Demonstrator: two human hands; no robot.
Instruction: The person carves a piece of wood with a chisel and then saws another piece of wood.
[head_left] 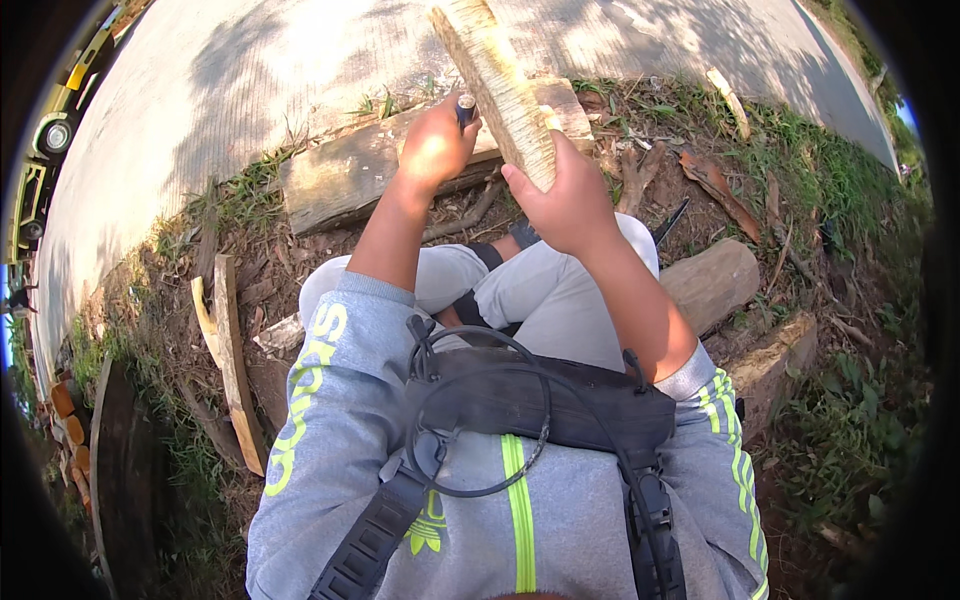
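My right hand (570, 200) is closed around the lower end of a long, pale piece of wood (500, 95) with a ridged, rough-cut face. The wood tilts up and away to the left, and its top runs out of view. Just left of it, my left hand (435, 142) is wrapped round a short dark handle (465, 110) with a metal-capped end. The rest of that tool is hidden, so its kind cannot be made out. Beneath both hands lies a thick weathered plank (350, 180) on the ground, beyond my crossed legs.
By my right knee are a dark pointed blade-like thing (670, 222) and a cut log (712, 285). Split wood strips (236, 365) lie at my left, bark (718, 192) at the right. A concrete road (290, 70) runs ahead, with a yellow vehicle (58, 130) far left.
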